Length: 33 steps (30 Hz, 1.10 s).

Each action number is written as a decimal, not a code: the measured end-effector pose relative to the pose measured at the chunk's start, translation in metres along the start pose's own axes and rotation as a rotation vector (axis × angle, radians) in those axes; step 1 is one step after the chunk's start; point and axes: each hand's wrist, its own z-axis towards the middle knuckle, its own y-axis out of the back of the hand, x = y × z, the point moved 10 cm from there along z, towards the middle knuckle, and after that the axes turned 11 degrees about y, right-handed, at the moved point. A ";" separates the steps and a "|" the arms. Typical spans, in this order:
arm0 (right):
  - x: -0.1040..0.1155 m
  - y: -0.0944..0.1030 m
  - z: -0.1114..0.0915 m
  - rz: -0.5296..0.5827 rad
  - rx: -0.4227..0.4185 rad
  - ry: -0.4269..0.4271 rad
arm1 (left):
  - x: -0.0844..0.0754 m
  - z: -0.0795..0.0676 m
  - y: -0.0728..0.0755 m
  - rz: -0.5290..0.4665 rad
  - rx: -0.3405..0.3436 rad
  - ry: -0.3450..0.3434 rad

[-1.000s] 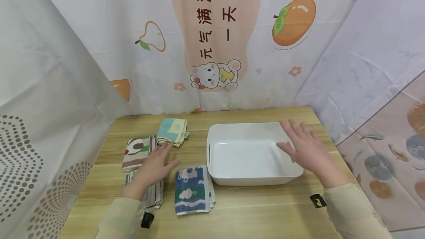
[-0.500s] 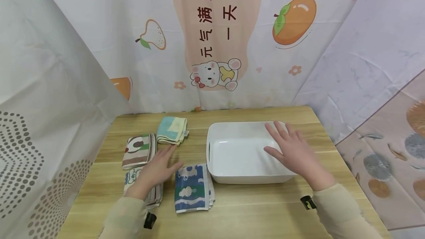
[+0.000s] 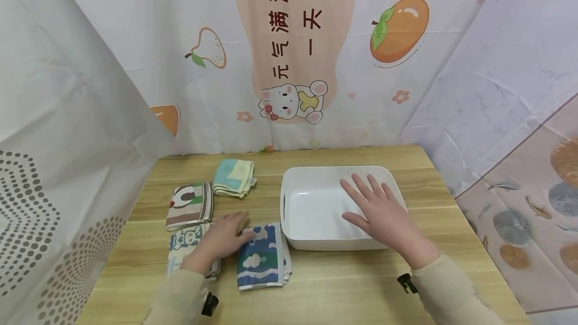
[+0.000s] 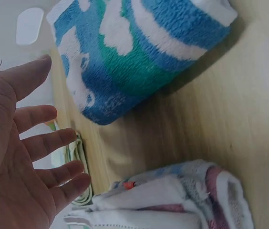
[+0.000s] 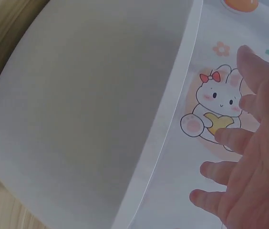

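In the head view my left hand (image 3: 222, 239) hovers at the upper left corner of a folded blue and green towel (image 3: 259, 260), its fingers apart and relaxed. The left wrist view has the same blue towel (image 4: 139, 52) beyond the thumb, with a gap between them, and nothing in the palm. My right hand (image 3: 379, 214) is spread with straight fingers over the right part of a white plastic bin (image 3: 316, 245). Partly hidden under my left forearm lies a folded towel with a bear pattern (image 3: 185, 245).
A brown striped folded towel (image 3: 187, 212) lies at the left of the wooden table (image 3: 343, 290). Behind it is a light blue and yellow folded towel (image 3: 232, 177). A printed curtain (image 3: 203, 114) hangs along the table's back edge.
My left hand has moved right and slightly nearer, from near the yellow towel to the blue one. My right hand has shifted left over the bin.
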 end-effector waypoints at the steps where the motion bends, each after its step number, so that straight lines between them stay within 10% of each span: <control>1: 0.002 -0.001 0.001 -0.007 0.002 0.007 | -0.001 0.000 -0.001 0.005 0.001 -0.004; 33: 0.063 -0.031 0.015 -0.048 0.036 0.158 | 0.004 0.012 -0.029 -0.042 0.091 0.039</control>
